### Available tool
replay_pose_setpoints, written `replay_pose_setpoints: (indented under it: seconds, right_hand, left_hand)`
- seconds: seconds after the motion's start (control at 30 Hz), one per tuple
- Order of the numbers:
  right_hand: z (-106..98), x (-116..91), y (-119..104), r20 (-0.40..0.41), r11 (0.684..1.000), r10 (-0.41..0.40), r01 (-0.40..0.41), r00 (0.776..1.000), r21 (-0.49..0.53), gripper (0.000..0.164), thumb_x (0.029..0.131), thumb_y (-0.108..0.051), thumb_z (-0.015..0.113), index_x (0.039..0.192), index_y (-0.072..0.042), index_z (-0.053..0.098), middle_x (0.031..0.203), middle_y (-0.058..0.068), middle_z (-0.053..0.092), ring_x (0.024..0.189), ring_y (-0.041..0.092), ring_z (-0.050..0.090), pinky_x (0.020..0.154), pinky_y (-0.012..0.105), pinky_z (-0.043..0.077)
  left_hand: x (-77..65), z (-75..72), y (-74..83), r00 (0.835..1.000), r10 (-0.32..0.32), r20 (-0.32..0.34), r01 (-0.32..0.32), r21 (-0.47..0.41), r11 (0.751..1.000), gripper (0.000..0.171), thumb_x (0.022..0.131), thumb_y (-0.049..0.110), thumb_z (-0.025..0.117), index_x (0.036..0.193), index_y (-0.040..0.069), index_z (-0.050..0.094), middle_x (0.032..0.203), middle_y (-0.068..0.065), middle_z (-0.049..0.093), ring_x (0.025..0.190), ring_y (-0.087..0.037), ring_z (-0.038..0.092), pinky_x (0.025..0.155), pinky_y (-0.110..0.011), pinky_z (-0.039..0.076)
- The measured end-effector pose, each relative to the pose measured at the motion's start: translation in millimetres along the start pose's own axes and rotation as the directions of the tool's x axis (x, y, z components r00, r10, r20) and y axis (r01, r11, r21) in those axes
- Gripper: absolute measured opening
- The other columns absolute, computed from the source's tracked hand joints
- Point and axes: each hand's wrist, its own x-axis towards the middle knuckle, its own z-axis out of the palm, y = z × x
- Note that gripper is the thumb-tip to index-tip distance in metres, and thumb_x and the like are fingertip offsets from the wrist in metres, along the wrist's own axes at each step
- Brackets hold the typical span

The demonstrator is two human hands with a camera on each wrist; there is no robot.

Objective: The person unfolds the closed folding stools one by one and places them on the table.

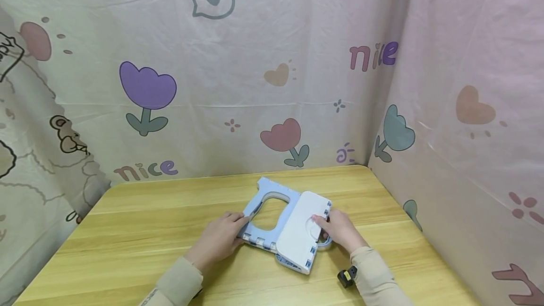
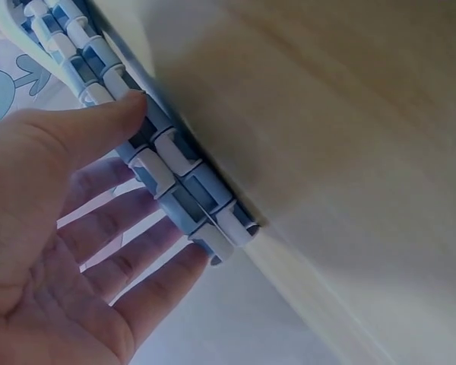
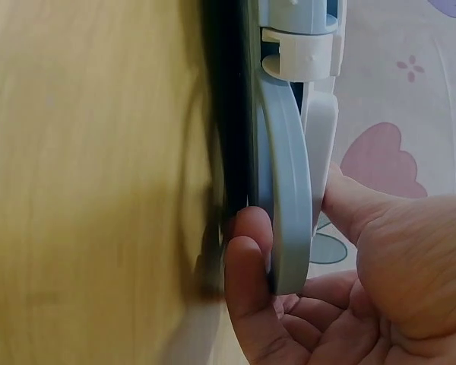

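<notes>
A blue and white plastic folding stool [image 1: 265, 237] lies partly folded at a slant on the table. Its blue side frame has a large oval opening, and a white panel [image 1: 302, 230] covers the right part. My left hand [image 1: 221, 237] pinches the stool's left edge; in the left wrist view its thumb lies over the row of hinges [image 2: 178, 179] with the fingers across the other side. On the right, my right hand [image 1: 342, 229] grips the stool by its light blue carrying handle [image 3: 287, 190], fingers curled round it and thumb on the white panel.
The wood-grain table [image 1: 170, 207] extends round the stool on all sides. A printed curtain [image 1: 238, 70] hangs along the back edge, and another stretch [image 1: 459, 164] lines the right side. A small black device [image 1: 346, 277] sits by the right wrist.
</notes>
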Motion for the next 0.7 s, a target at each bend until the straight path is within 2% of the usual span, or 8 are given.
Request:
replay_pose_setpoints:
  seconds: [0.33,0.6,0.7]
  right_hand:
    - [6,-4,-6,0.002,1.000,-0.017,0.017,1.000,0.012,0.042,0.106,-0.039,0.067,0.078,-0.009,0.063,0.072,0.006,0.064,0.061,0.016,0.052,0.055,0.028,0.044]
    - [11,-8,-11,0.022,1.000,-0.025,0.025,0.999,0.016,0.041,0.105,-0.041,0.068,0.079,-0.010,0.063,0.072,0.005,0.062,0.061,0.015,0.051,0.054,0.026,0.044]
    - [12,-10,-12,0.033,1.000,-0.027,0.027,0.999,0.011,0.043,0.105,-0.042,0.067,0.078,-0.010,0.063,0.071,0.005,0.062,0.059,0.014,0.050,0.054,0.026,0.043]
  left_hand:
    - [-8.0,-5.9,0.0,1.000,0.017,-0.007,-0.017,0.036,0.999,0.056,0.084,0.020,0.093,0.134,0.006,0.071,0.125,-0.012,0.075,0.106,-0.030,0.071,0.088,-0.047,0.065]
    - [-16.1,-12.5,1.4,0.998,0.037,0.059,-0.042,0.098,0.994,0.058,0.082,0.034,0.093,0.135,0.021,0.072,0.110,-0.005,0.070,0.091,-0.020,0.063,0.074,-0.039,0.060]
    - [-17.9,-15.1,2.9,0.997,0.038,0.070,-0.046,0.114,0.992,0.054,0.081,0.037,0.094,0.130,0.024,0.075,0.105,-0.004,0.068,0.086,-0.017,0.060,0.069,-0.035,0.057]
